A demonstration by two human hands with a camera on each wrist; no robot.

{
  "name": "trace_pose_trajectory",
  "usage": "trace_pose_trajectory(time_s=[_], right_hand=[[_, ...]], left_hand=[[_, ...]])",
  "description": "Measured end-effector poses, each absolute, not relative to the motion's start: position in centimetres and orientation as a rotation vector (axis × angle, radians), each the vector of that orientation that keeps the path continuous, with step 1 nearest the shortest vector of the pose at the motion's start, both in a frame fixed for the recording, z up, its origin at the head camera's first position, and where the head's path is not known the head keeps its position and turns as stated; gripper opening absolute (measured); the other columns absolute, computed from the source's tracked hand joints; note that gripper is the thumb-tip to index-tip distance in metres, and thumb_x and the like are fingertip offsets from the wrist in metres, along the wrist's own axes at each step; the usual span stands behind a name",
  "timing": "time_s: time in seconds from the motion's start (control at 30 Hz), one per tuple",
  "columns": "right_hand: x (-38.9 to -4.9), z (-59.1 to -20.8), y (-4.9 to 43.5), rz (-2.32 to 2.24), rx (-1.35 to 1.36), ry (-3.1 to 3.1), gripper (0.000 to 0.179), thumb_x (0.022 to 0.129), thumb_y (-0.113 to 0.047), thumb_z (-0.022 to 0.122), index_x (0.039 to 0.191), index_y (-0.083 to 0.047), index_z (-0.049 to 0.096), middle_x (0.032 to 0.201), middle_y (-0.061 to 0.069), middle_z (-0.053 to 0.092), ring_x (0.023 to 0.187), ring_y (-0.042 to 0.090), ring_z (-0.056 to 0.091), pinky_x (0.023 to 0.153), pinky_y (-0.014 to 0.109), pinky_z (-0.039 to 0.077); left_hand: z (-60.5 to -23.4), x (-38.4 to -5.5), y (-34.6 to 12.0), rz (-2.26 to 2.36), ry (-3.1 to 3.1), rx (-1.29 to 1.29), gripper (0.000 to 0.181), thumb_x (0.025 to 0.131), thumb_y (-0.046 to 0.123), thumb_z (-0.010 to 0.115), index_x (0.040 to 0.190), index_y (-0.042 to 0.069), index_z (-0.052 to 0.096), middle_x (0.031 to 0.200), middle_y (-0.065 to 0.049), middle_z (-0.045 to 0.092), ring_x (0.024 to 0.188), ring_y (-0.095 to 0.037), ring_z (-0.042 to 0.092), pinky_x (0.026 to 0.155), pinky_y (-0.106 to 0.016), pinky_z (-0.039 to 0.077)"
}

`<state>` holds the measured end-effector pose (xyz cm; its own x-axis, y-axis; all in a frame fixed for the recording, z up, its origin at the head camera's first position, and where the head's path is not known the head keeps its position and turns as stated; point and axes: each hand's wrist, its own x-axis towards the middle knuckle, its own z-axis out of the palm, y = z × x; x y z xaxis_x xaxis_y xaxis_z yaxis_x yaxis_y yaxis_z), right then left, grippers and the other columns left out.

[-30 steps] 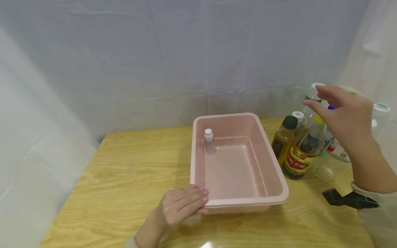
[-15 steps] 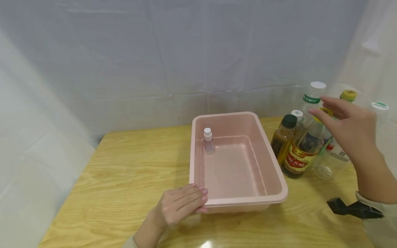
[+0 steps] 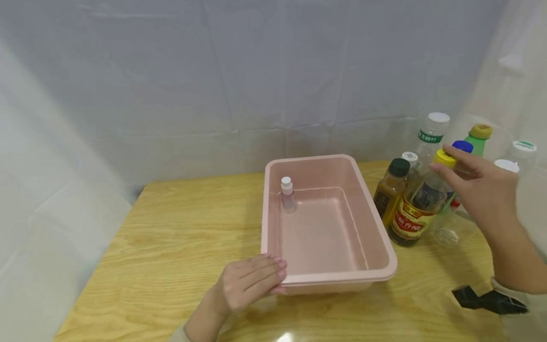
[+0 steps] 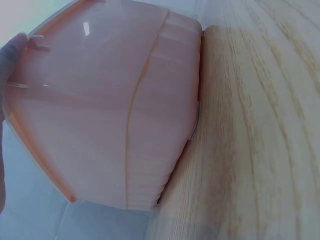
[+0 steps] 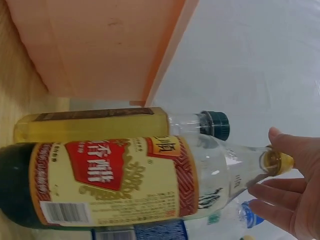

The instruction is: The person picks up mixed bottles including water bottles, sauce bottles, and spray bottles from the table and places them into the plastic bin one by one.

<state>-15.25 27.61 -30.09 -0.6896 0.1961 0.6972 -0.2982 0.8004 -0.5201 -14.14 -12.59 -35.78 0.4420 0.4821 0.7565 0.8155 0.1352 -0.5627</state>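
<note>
In the head view, my left hand rests on the near left corner of a pink plastic basin, fingers over the rim. A small clear bottle with a white cap stands inside the basin, at its left side. My right hand is at the yellow cap of a vinegar bottle, to the right of the basin. In the right wrist view, that hand's thumb and fingers lie on either side of the bottle's neck, spread apart. The vinegar bottle stands upright on the table with dark liquid at its base.
A green-capped bottle of yellow liquid stands between the basin and the vinegar bottle. Behind and right are several other bottles, among them a tall clear one and a green one. A white sheet hangs behind the wooden table.
My right hand has moved down and slightly right, from above the bottles to the yellow cap of the vinegar bottle. The left hand and the basin stay put.
</note>
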Motion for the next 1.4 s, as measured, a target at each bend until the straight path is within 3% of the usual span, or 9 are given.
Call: trace_pose_trajectory(time_s=[0.1,0.2,0.3,0.37,0.57,0.63,0.8,1.2,1.4], right_hand=[[-15.2,-31.0,27.4,0.863,0.037,-2.193,0.049,0.079,-0.011,0.077,0.125,-0.006,0.061,0.107,0.028,0.065,0.079,-0.034,0.041,0.066,-0.01,0.038],[-15.3,-31.7,27.2,0.914,0.028,-2.162,0.056,0.075,-0.006,0.08,0.127,-0.007,0.058,0.106,0.006,0.069,0.082,-0.029,0.048,0.069,-0.008,0.042],[-15.6,-32.2,27.0,0.971,0.033,-2.129,0.062,0.073,-0.003,0.081,0.129,-0.009,0.055,0.102,-0.018,0.06,0.082,-0.022,0.053,0.074,-0.006,0.044],[-15.7,-32.4,26.9,0.993,0.021,-2.119,0.064,0.073,-0.004,0.081,0.13,-0.012,0.053,0.098,-0.024,0.055,0.08,-0.02,0.054,0.073,-0.006,0.045],[-15.8,-32.6,26.6,0.983,-0.037,-2.112,0.061,0.078,-0.009,0.078,0.132,-0.016,0.052,0.103,-0.004,0.064,0.081,-0.021,0.053,0.072,-0.006,0.044],[-15.8,-32.5,26.4,0.992,-0.04,-2.092,0.057,0.079,-0.009,0.077,0.131,-0.015,0.054,0.104,-0.007,0.064,0.081,-0.021,0.053,0.072,-0.005,0.044],[-15.9,-32.5,26.2,1.042,0.038,-1.98,0.049,0.079,-0.003,0.075,0.125,-0.006,0.059,0.097,-0.03,0.057,0.08,-0.018,0.057,0.072,-0.004,0.046],[-14.9,-32.7,26.7,1.189,0.195,-1.86,0.037,0.082,0.007,0.068,0.117,0.008,0.059,0.099,-0.019,0.064,0.082,-0.009,0.062,0.075,0.0,0.05],[-14.0,-32.7,26.9,1.179,0.26,-1.894,0.037,0.081,0.013,0.066,0.117,0.009,0.059,0.101,-0.018,0.064,0.083,-0.008,0.063,0.075,0.001,0.05]], left_hand=[[-35.8,-14.0,-12.6,-0.354,-1.189,-1.512,0.023,0.086,0.025,0.067,0.077,0.004,0.07,0.073,-0.009,0.072,0.067,-0.016,0.071,0.066,-0.024,0.062],[-36.0,-13.9,-12.6,-0.356,-1.187,-1.511,0.022,0.086,0.025,0.068,0.078,0.004,0.07,0.073,-0.009,0.072,0.068,-0.016,0.071,0.067,-0.025,0.063],[-36.2,-13.9,-12.6,-0.356,-1.185,-1.508,0.023,0.085,0.025,0.069,0.079,0.004,0.071,0.075,-0.01,0.072,0.069,-0.016,0.071,0.068,-0.025,0.063],[-36.2,-13.9,-12.6,-0.356,-1.186,-1.506,0.023,0.085,0.026,0.069,0.079,0.003,0.071,0.075,-0.01,0.072,0.069,-0.017,0.071,0.068,-0.025,0.063],[-36.0,-13.7,-12.6,-0.359,-1.194,-1.508,0.023,0.085,0.025,0.068,0.078,0.004,0.07,0.074,-0.009,0.072,0.068,-0.016,0.071,0.067,-0.025,0.063],[-35.9,-13.7,-12.6,-0.36,-1.196,-1.51,0.023,0.086,0.025,0.068,0.078,0.004,0.071,0.073,-0.009,0.072,0.067,-0.016,0.071,0.066,-0.024,0.063],[-35.7,-13.6,-12.6,-0.357,-1.204,-1.511,0.022,0.085,0.026,0.068,0.078,0.005,0.071,0.073,-0.009,0.072,0.067,-0.017,0.071,0.066,-0.024,0.062],[-35.7,-13.6,-12.3,-0.351,-1.185,-1.516,0.022,0.085,0.026,0.068,0.078,0.005,0.071,0.073,-0.009,0.072,0.068,-0.017,0.071,0.07,-0.025,0.062],[-35.7,-13.6,-12.3,-0.34,-1.183,-1.515,0.022,0.086,0.025,0.068,0.078,0.005,0.071,0.073,-0.009,0.072,0.068,-0.017,0.071,0.071,-0.025,0.062]])
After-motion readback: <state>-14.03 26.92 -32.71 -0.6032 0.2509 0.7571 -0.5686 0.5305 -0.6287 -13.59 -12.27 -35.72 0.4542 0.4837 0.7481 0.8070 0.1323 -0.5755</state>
